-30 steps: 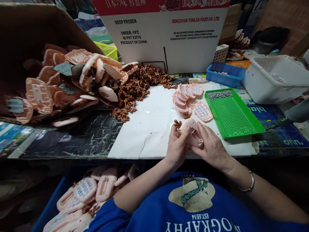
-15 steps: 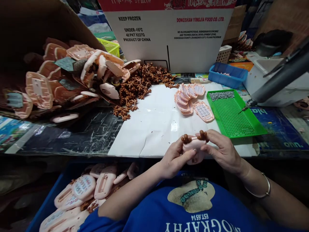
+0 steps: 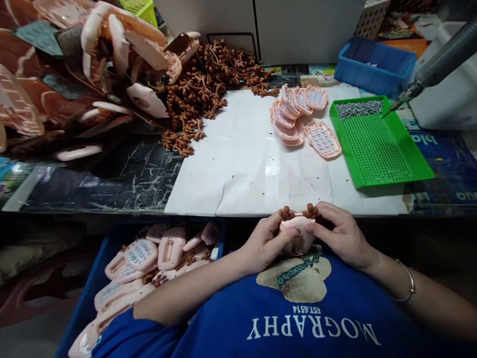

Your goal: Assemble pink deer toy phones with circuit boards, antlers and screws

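Between both hands I hold a pink plastic toy phone, just off the front edge of the table. Two brown antler-shaped pieces stick up from its far end. My left hand grips its left side, thumb pressed on the casing. On its right side, my right hand pinches it near the antler. Beyond my hands, overlapping pink keypad shells lie on the white sheet, with one shell apart from them.
A green tray holds small screws. An electric screwdriver hangs over its far right corner. Brown antler pieces are heaped at the back left, beside piled pink casings. Below left, a blue bin contains several toy phones.
The toy phone has been turned so its antlers point away, and lowered toward me. My view has tilted down. The screwdriver has swung in over the green tray.
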A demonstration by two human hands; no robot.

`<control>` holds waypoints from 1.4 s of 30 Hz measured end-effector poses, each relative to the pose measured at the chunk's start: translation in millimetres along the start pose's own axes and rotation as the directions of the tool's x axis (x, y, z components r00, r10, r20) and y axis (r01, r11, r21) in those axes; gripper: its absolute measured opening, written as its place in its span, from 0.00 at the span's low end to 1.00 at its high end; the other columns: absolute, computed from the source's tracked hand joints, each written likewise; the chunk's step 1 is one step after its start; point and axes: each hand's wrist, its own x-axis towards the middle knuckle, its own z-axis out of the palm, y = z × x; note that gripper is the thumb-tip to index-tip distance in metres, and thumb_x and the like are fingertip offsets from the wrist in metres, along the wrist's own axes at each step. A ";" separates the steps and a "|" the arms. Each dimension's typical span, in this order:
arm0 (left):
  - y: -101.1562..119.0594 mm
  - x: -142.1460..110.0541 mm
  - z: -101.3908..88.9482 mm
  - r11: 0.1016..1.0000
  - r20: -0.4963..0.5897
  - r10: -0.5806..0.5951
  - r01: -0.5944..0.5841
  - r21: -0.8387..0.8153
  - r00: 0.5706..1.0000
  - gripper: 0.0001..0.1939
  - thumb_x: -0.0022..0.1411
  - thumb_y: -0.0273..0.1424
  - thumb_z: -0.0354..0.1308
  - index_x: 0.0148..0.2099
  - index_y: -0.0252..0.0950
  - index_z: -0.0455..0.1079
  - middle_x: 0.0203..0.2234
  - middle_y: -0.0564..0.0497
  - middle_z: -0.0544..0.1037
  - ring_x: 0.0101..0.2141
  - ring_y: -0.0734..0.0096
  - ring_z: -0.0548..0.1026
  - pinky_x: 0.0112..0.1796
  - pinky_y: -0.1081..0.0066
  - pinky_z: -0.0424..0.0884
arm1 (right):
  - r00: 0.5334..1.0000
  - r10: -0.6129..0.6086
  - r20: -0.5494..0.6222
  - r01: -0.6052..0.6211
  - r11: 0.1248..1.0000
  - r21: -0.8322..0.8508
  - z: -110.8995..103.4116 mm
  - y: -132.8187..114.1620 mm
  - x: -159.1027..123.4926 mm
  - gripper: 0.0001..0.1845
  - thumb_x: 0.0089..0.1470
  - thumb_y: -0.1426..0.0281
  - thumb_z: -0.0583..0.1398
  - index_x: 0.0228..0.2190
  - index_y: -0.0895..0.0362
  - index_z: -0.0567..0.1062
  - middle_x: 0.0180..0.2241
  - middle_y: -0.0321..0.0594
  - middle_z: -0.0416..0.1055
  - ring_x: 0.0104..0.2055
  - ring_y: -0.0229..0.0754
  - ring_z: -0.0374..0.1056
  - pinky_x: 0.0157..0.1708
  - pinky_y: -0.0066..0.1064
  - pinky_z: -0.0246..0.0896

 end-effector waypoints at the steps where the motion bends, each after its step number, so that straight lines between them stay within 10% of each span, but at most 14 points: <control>1: 0.3 0.0 -0.2 1.000 -0.001 -0.009 0.009 0.006 1.000 0.19 0.69 0.40 0.54 0.55 0.36 0.72 0.40 0.46 0.80 0.40 0.62 0.77 0.45 0.65 0.73 | 1.000 0.011 0.007 -0.011 0.999 0.035 -1.9 -0.6 0.8 0.07 0.59 0.65 0.63 0.35 0.55 0.77 0.32 0.38 0.73 0.35 0.41 0.70 0.34 0.33 0.68; 14: 0.1 0.0 -1.2 0.990 -0.078 0.092 -0.083 0.114 0.993 0.14 0.67 0.37 0.57 0.46 0.31 0.74 0.33 0.46 0.80 0.33 0.66 0.77 0.36 0.70 0.72 | 0.996 -0.014 -0.087 0.029 0.985 0.169 6.2 -2.1 0.2 0.04 0.54 0.70 0.67 0.34 0.54 0.77 0.30 0.33 0.73 0.33 0.36 0.70 0.35 0.29 0.68; 22: -14.8 -1.2 -6.2 0.992 -0.203 0.082 -0.099 -0.076 0.976 0.14 0.66 0.37 0.60 0.51 0.35 0.73 0.42 0.44 0.79 0.41 0.64 0.77 0.44 0.67 0.73 | 0.999 0.018 -0.034 -0.016 0.997 0.069 0.9 -1.8 0.5 0.18 0.55 0.65 0.68 0.47 0.53 0.74 0.41 0.38 0.76 0.41 0.40 0.74 0.42 0.32 0.72; 31: -25.4 14.3 -4.0 0.896 -0.420 0.059 -0.234 -0.378 0.906 0.16 0.62 0.44 0.63 0.49 0.43 0.74 0.49 0.48 0.78 0.51 0.62 0.75 0.55 0.60 0.70 | 0.967 -0.249 -0.046 0.229 0.938 -0.262 12.1 -4.4 7.0 0.05 0.63 0.69 0.59 0.36 0.58 0.73 0.26 0.38 0.72 0.29 0.39 0.69 0.29 0.32 0.64; 37: -6.2 25.8 4.8 0.832 -0.237 -0.035 -0.103 -0.545 0.971 0.25 0.55 0.44 0.69 0.51 0.40 0.70 0.46 0.44 0.81 0.46 0.58 0.79 0.48 0.58 0.74 | 0.979 -0.200 -0.046 0.190 0.967 -0.171 10.4 -10.9 12.7 0.08 0.62 0.67 0.60 0.31 0.57 0.73 0.25 0.35 0.72 0.26 0.37 0.69 0.26 0.29 0.65; 40: 5.1 32.7 2.6 0.863 -0.251 -0.061 -0.075 -0.499 0.966 0.22 0.56 0.40 0.69 0.49 0.38 0.71 0.41 0.46 0.81 0.41 0.63 0.79 0.45 0.64 0.74 | 0.912 -0.390 -0.130 0.338 0.891 -0.303 -14.5 -11.6 10.5 0.05 0.61 0.73 0.60 0.38 0.55 0.76 0.32 0.39 0.76 0.34 0.40 0.74 0.35 0.32 0.69; 42: 11.6 34.4 0.5 0.922 -0.268 -0.055 -0.053 -0.383 0.962 0.19 0.55 0.38 0.70 0.46 0.36 0.73 0.37 0.49 0.81 0.37 0.68 0.77 0.41 0.70 0.73 | 0.771 -0.517 -0.371 0.354 0.833 -0.426 -45.1 -7.0 12.8 0.17 0.60 0.74 0.60 0.50 0.49 0.74 0.45 0.42 0.75 0.48 0.47 0.72 0.49 0.41 0.67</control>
